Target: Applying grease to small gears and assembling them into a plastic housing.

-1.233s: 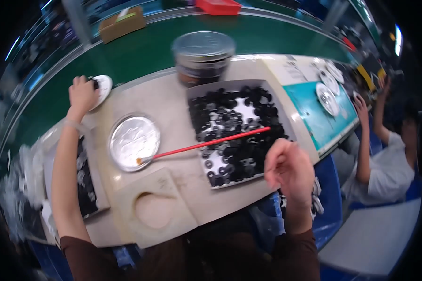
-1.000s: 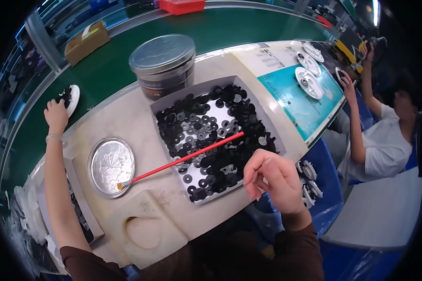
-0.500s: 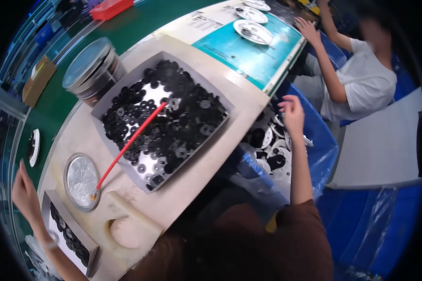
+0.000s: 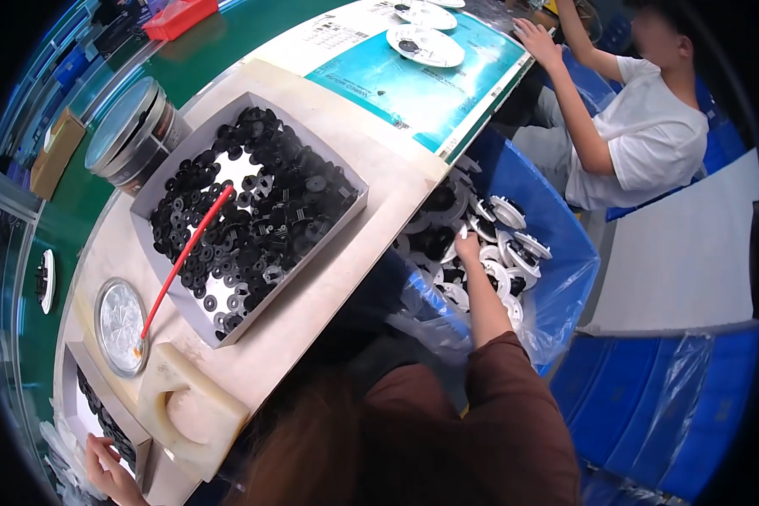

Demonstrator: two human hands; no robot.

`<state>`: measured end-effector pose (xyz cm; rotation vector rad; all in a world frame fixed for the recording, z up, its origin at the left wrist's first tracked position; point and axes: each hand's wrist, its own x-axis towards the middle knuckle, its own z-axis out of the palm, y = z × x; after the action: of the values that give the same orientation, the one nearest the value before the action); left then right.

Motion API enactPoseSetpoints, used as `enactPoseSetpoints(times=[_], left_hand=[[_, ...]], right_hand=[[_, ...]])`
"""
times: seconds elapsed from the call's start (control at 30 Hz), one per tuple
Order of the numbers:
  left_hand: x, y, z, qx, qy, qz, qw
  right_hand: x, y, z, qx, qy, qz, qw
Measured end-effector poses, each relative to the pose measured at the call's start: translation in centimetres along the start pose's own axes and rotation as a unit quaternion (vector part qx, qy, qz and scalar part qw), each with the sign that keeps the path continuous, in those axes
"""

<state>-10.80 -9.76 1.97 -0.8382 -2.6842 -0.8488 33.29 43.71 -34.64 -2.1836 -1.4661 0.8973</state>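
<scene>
My right hand (image 4: 469,247) is down in the blue bin (image 4: 578,253), its fingers closed on the edge of a white round part; the part is mostly hidden among others. The bin holds a heap of white round parts (image 4: 506,211) with black pieces on them. At the lower left, my left hand (image 4: 111,474) is beside the small box (image 4: 139,460) of black discs, its fingers bent and apart with nothing visible in them. A large grey box (image 4: 358,202) of black discs and gears lies on the table, a red stick (image 4: 185,257) slanting across its edge.
A round metal lid (image 4: 120,325) lies under the stick's lower end, near a cream block (image 4: 181,413) with a round hollow. Behind the large box stands a lidded bucket (image 4: 135,135). White discs (image 4: 426,46) rest on a teal mat (image 4: 413,93). A co-worker (image 4: 641,118) sits at the right.
My right hand has gone from above the bin down into the parts. My left hand has dropped from beyond the small box to its near end. The view has shifted slightly.
</scene>
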Motion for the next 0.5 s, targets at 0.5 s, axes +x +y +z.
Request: enactPoseSetpoints(times=[0.5], left_hand=[[-0.6, 12.1, 2.5, -0.072, -0.061, 0.114, 0.989]], right_hand=[[-21.4, -21.9, -24.1, 0.258, -0.474, -0.404, 0.738]])
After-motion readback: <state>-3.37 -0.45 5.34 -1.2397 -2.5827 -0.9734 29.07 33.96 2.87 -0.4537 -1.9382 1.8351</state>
